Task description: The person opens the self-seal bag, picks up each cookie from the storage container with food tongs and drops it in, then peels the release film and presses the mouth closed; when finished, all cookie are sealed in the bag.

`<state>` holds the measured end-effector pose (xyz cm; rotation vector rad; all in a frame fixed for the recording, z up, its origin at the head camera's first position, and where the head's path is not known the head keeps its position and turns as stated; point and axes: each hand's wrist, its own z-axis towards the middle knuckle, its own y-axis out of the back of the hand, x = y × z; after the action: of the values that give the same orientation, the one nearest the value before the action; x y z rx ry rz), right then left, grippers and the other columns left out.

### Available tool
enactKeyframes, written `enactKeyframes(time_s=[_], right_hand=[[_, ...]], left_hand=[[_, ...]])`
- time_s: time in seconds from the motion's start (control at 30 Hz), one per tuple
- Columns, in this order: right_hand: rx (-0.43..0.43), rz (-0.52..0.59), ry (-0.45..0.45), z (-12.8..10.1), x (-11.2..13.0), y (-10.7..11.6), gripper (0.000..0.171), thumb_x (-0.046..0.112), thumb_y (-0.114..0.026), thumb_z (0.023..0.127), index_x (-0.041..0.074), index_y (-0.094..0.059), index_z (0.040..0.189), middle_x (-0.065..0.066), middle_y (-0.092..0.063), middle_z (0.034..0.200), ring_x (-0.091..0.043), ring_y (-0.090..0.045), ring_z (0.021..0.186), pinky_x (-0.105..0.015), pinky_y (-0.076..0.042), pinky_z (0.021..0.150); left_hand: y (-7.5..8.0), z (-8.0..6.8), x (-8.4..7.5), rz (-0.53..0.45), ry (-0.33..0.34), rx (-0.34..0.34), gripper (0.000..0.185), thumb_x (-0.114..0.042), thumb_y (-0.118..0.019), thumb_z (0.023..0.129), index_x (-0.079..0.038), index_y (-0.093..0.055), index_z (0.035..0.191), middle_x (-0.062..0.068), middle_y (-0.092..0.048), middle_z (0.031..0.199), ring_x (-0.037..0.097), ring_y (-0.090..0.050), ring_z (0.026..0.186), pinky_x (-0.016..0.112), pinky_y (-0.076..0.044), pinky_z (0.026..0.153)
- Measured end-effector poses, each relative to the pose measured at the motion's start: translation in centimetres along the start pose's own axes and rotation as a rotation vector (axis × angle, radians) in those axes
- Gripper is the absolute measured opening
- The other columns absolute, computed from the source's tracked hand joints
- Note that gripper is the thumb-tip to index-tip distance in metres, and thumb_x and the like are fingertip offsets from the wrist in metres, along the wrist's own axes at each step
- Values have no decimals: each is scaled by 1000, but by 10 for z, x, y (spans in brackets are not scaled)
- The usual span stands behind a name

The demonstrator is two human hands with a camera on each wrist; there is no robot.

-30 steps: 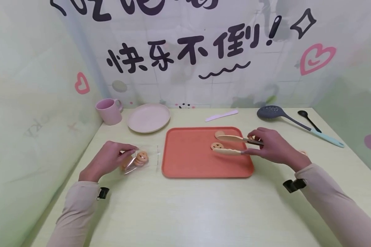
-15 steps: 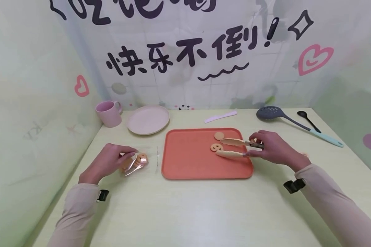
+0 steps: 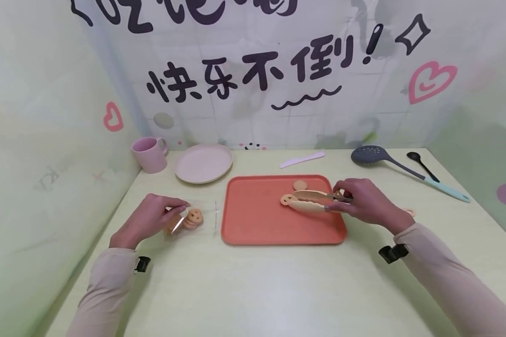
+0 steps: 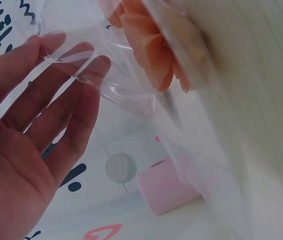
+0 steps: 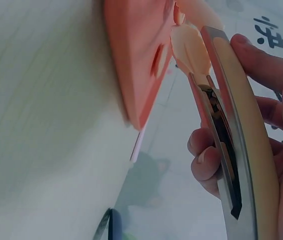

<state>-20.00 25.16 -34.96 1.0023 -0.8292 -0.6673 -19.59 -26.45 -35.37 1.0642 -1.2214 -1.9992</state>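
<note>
My left hand [image 3: 149, 217] pinches the edge of a clear plastic bag [image 4: 121, 95]. Inside the bag lie several round smiley-face cookies [image 3: 195, 216]. My right hand [image 3: 368, 203] grips a pair of tongs [image 5: 251, 145] with cream scalloped heads, thumb on one arm and fingers on the other. The tongs reach over the right part of an orange tray [image 3: 249, 210], their heads close together. At their tips is one smiley-face cookie [image 3: 285, 200], partly covered by the heads. Behind it on the tray lies a second round cookie [image 3: 300, 185], its face plain.
A pink mug [image 3: 149, 157] and a pink plate [image 3: 203, 163] stand at the back left. Behind the tray lies a lilac knife [image 3: 302, 159]. A slotted spoon [image 3: 368, 154] and a small black spoon [image 3: 421, 164] lie back right. A round orange piece [image 3: 410, 211] shows beside my right wrist.
My right hand has moved slightly left and the tongs' heads have drawn together. The cookie at their tips has shifted a little left on the tray. My left hand has stayed on the bag.
</note>
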Motion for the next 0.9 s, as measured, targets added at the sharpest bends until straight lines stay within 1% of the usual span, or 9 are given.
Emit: enactKeyframes(time_s=[0.13, 0.2, 0.33, 0.47, 0.53, 0.67, 0.8, 0.9], right_hand=[[-16, 38, 51, 7, 12, -3, 31, 34, -87, 77, 14, -67, 88, 6, -58, 70, -6, -48, 60, -22, -41, 56], [-4, 71, 69, 13, 20, -6, 31, 34, -87, 78, 14, -66, 89, 5, -58, 71, -7, -48, 61, -22, -41, 56], [20, 117, 94, 25, 39, -14, 33, 35, -86, 79, 13, -68, 96, 4, -58, 74, -8, -48, 64, -23, -42, 60], [29, 128, 138, 42, 59, -27, 35, 38, -84, 80, 13, -68, 99, 3, -61, 77, -8, -48, 65, -24, -43, 62], [42, 125, 145, 52, 70, -36, 34, 40, -83, 82, 15, -68, 100, 4, -65, 83, -6, -52, 67, -24, -45, 63], [100, 162, 147, 68, 92, -53, 35, 42, -80, 84, 16, -69, 103, 5, -67, 87, -7, -56, 69, -24, -48, 64], [142, 223, 160, 80, 108, -69, 34, 41, -79, 86, 14, -70, 104, 4, -67, 89, -9, -56, 73, -25, -50, 67], [137, 228, 164, 87, 116, -80, 35, 43, -79, 86, 14, -69, 104, 5, -65, 88, -9, -55, 73, -24, -48, 66]], left_hand=[[0, 2, -1, 4, -8, -7, 17, -7, -70, 93, -9, -79, 107, 4, -79, 100, 18, -76, 87, 38, -62, 77], [0, 2, -1, 9, -13, -9, 17, -7, -71, 92, -10, -80, 106, 4, -80, 100, 18, -76, 86, 38, -62, 77], [-1, 4, -1, 2, -15, -2, 17, -6, -70, 93, -11, -80, 106, 4, -79, 100, 17, -75, 86, 37, -61, 76], [0, 5, -2, 4, -1, 7, 18, -6, -70, 93, -12, -80, 107, 4, -79, 101, 17, -75, 86, 37, -61, 76], [1, 5, -4, 9, 9, 8, 18, -8, -69, 94, -12, -80, 108, 5, -79, 102, 17, -75, 86, 38, -61, 76], [3, 4, -5, 8, 28, 14, 18, -8, -69, 94, -11, -79, 109, 7, -79, 103, 18, -74, 87, 39, -62, 76], [3, 2, -5, 1, 28, 16, 19, -7, -69, 94, -10, -79, 110, 7, -79, 103, 18, -74, 86, 38, -62, 75], [2, 2, -5, 0, 15, 5, 19, -7, -69, 94, -10, -79, 109, 7, -79, 103, 18, -74, 86, 37, -62, 75]])
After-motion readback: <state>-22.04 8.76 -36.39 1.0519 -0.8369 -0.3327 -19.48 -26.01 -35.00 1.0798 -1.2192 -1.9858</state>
